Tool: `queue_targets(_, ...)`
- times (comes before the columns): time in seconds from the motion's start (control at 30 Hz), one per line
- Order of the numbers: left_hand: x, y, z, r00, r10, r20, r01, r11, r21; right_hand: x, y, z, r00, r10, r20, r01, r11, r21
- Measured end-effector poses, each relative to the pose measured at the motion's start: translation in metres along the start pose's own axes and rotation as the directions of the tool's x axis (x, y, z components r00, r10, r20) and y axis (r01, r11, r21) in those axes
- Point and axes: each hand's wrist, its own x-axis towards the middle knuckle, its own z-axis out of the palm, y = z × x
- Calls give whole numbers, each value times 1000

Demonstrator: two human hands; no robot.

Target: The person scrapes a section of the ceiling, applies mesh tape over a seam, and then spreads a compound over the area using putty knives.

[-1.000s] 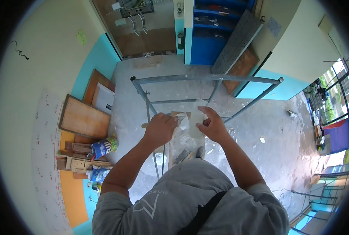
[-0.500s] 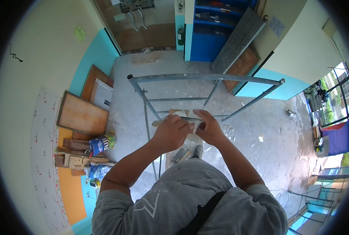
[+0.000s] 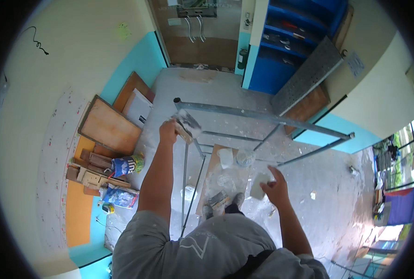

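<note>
Here: left hand (image 3: 168,132) raised, gripping a plaster-caked trowel (image 3: 187,124) near the scaffold frame (image 3: 262,115) corner. Right hand (image 3: 275,188) lower, holding a small grey scraper (image 3: 259,185). Board (image 3: 216,162) below bears tub (image 3: 225,158) and cup (image 3: 245,157).

Bright daylit interior, heavy fisheye view.
Light comes in from the window (image 3: 395,153) at right, blown out w/ glare; soft shadows on the floor (image 3: 323,218). Straight edges bow near rim, black vignette at corners, slight blur on the raised left hand (image 3: 168,132).
</note>
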Motion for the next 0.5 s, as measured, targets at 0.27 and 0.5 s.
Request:
queue_targets(0.27,115,-23,11,923,-301,-240,103,794,-599,-28,59,-4,974,224,26,-221,972,-76)
queue_targets(0.5,155,-46,27,908,-269,-323,40,821,-570,-22,81,-8,958,285,41,-278,954,-116)
